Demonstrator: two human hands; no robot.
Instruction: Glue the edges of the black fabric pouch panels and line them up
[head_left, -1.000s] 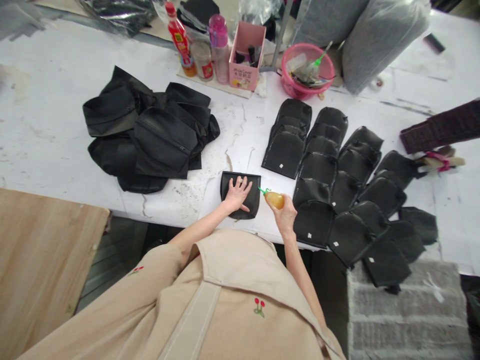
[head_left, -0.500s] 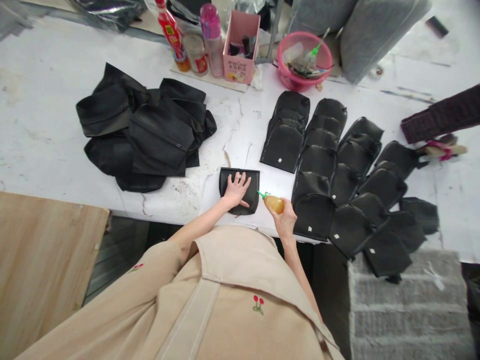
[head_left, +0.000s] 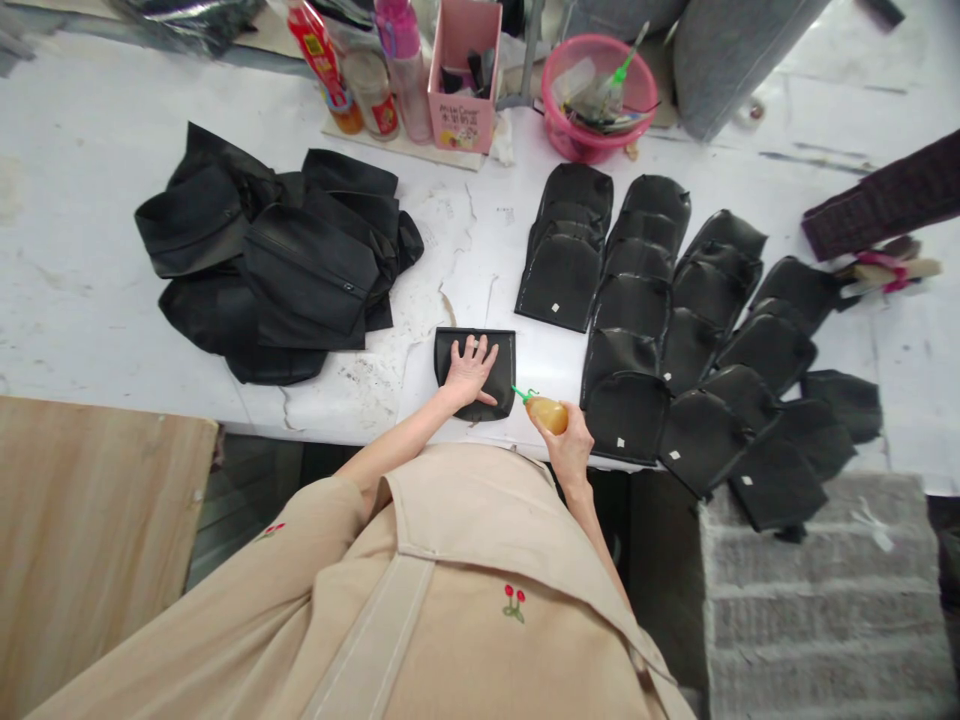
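Under my left hand [head_left: 469, 374] lies a black leather-like piece [head_left: 501, 350] with a rounded lower edge, flat on the white table near its front edge. That hand is open, its fingers spread across the piece. My right hand [head_left: 571, 446] is wrapped round a glue bottle [head_left: 547, 414] with yellowish contents and a thin green nozzle [head_left: 520, 394]. The nozzle tip is at the right edge of the black piece, where a pale line runs along the border. Whether the tip touches the surface I cannot tell.
Overlapping rows of black pieces [head_left: 628, 310] fill the right side of the table. A loose pile of black pieces [head_left: 307, 260] lies left. Behind stand a pink box [head_left: 466, 122], a pink basin [head_left: 592, 150] and bottles [head_left: 405, 80]. A person's dark sleeve [head_left: 885, 220] reaches in from the right.
The view has shifted slightly. A pale line now shows along the right border of the black piece, with the nozzle beside it. My left hand stays spread on the piece.
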